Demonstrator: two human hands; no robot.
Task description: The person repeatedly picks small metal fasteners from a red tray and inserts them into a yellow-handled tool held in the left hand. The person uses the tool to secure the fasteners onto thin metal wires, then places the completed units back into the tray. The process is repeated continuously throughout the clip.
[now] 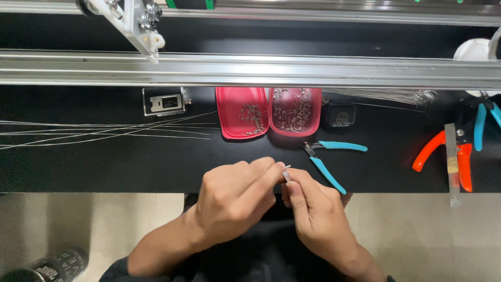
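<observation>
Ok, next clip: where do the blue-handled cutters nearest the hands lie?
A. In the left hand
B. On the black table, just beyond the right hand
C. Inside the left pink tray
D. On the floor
B. The blue-handled cutters lie open on the black table, in front of the pink trays and just past the right hand; neither hand holds them.
</observation>
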